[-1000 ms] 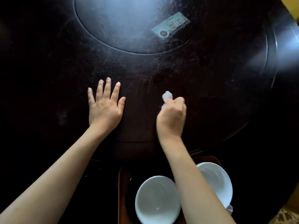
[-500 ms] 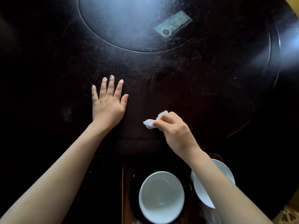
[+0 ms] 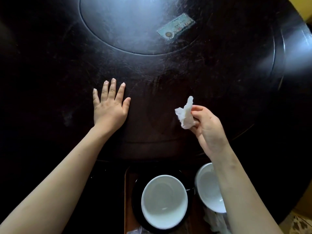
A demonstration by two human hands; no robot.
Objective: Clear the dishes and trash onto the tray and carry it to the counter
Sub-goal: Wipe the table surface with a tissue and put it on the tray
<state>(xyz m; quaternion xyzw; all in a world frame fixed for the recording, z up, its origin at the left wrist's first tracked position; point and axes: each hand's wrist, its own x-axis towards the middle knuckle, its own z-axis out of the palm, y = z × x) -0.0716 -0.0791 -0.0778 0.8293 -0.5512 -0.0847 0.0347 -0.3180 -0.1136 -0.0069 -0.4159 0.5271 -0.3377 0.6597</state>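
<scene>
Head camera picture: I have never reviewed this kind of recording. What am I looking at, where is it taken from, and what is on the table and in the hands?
There is no robot here. A camera worn on a person's head looks down at their two bare hands over a dark round table. The left hand lies flat and empty on the wood. The right hand pinches a crumpled white tissue above the table. At the near edge sits a brown tray with two white bowls, one on a black plate, the other partly hidden by the right arm. A small card lies farther away.
</scene>
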